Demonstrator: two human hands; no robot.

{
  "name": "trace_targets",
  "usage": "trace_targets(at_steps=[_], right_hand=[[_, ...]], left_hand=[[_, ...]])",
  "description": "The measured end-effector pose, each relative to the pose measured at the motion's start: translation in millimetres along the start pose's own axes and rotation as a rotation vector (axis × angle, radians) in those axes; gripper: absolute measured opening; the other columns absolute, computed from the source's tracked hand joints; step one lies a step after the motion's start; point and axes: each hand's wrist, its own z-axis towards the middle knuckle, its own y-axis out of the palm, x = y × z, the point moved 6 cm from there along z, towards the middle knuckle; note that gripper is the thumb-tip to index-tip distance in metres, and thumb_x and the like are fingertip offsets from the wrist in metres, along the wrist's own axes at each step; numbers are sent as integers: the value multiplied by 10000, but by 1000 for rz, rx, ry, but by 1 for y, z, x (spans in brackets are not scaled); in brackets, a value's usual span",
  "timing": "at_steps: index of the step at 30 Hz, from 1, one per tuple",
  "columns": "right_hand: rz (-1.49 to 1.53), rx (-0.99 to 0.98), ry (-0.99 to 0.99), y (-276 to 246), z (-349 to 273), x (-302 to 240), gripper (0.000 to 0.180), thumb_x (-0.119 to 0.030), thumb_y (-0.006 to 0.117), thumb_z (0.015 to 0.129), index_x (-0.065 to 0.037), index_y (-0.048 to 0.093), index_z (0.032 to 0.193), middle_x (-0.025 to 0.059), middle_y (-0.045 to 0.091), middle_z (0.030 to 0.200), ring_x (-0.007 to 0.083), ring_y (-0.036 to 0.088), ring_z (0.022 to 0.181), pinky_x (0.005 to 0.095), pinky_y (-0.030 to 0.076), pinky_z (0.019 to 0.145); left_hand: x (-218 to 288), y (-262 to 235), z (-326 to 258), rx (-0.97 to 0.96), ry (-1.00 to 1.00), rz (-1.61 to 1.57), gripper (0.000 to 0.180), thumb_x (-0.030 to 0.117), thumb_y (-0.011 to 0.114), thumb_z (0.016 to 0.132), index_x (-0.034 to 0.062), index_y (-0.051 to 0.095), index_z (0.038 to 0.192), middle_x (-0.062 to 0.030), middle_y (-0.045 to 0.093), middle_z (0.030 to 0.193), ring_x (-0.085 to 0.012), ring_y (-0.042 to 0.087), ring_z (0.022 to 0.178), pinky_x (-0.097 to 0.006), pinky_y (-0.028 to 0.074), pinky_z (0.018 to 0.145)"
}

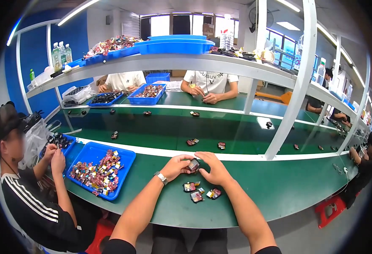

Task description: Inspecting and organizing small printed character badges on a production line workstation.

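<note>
Both of my hands meet over the green worktable (pixel 279 190) around one small dark packet (pixel 193 164). My left hand (pixel 176 166), with a watch on the wrist, grips its left side. My right hand (pixel 213 168) grips its right side. Just below my hands lie three small colourful packets (pixel 196 191) on the table. A blue tray (pixel 126 163) with several colourful packets stands to my left.
A person in a black cap sits at my left, hands near another blue tray (pixel 69 146). A dark conveyor belt (pixel 245 135) carries scattered small pieces. Two people sit across it. White shelf posts (pixel 294 97) rise ahead, with blue bins (pixel 173 44) on the shelf above.
</note>
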Motion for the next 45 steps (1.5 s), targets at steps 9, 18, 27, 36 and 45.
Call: trace_targets(at_steps=[9, 18, 27, 36, 45], right_hand=[[-60, 13, 47, 2, 2, 4, 225, -120, 751, 769, -126, 706, 989, 69, 544, 1285, 273, 501, 1191, 374, 465, 961], [-37, 77, 94, 5, 1, 4, 106, -147, 717, 788, -94, 718, 880, 69, 585, 1225, 264, 521, 1169, 368, 464, 961], [-13, 45, 111, 6, -1, 4, 95, -153, 700, 793, -82, 708, 856, 72, 577, 1243, 270, 507, 1189, 376, 455, 974], [76, -18, 89, 7, -2, 4, 105, -137, 705, 791, -94, 723, 885, 76, 557, 1270, 270, 480, 1213, 391, 429, 1004], [-43, 138, 126, 10, -4, -1, 102, -154, 681, 801, -75, 710, 858, 70, 587, 1223, 261, 525, 1162, 368, 475, 938]], left_hand=[[6, 14, -2, -75, 3, -33, 384, -15, 515, 915, 7, 474, 1297, -131, 602, 1187, -236, 631, 1064, -367, 551, 916], [9, 23, -5, -159, -1, -67, 485, -38, 557, 890, 23, 426, 1353, -130, 565, 1262, -243, 590, 1140, -395, 520, 973], [6, 22, -7, -221, 1, -82, 480, -11, 575, 903, 19, 422, 1357, -132, 558, 1272, -243, 570, 1171, -406, 499, 1003], [2, 20, -4, -128, -36, -56, 337, 39, 570, 927, 34, 484, 1253, -103, 619, 1149, -218, 617, 1085, -415, 525, 967], [0, 17, -3, -100, 0, -88, 291, 79, 492, 977, 35, 473, 1264, -97, 585, 1155, -199, 598, 1093, -386, 520, 970]])
